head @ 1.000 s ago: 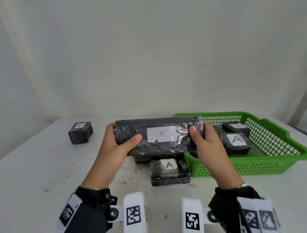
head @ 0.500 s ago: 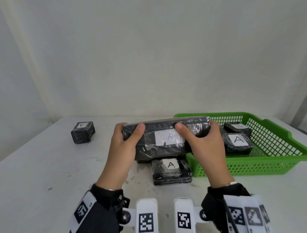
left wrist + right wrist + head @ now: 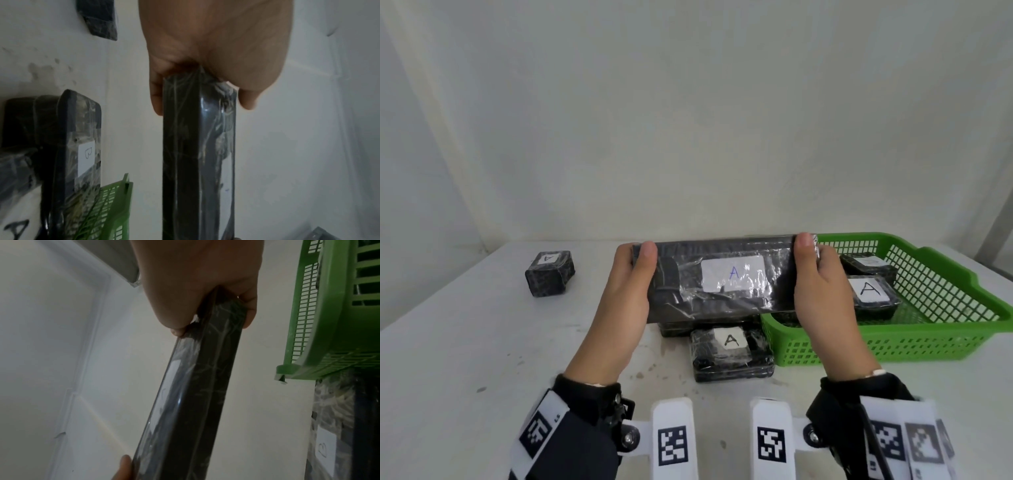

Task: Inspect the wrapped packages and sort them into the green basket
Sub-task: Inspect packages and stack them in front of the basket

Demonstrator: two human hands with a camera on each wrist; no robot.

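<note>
Table [image 3: 465, 342]: we are looking down at a white top filling the lower half of the head view, with faint smudges near the middle.
Basket [image 3: 941, 329]: we are seeing the green mesh basket sitting at the right of the frame, its left wall just behind our right hand.
Long package [image 3: 722, 284]: we are holding this black, film-wrapped bar level in the middle of the frame, above the table and partly over the basket's left edge; its white label marked A is facing us.
Left hand [image 3: 626, 301]: we are gripping the package's left end, thumb on the near face and fingers curled behind it; the left wrist view shows the end pinched between thumb and fingers.
Right hand [image 3: 822, 294]: we are gripping the right end the same way, thumb up the front and fingers wrapped round the back.
Packages in basket [image 3: 869, 294]: two black ones are lying inside, the nearer one showing an A label.
Flat package [image 3: 731, 353]: it is lying on the table below the held bar, just beside the basket's left corner, A label up; another dark package is lying behind it.
Small package [image 3: 549, 277]: a black cube is sitting at the left of the frame, well apart from the rest.
</note>
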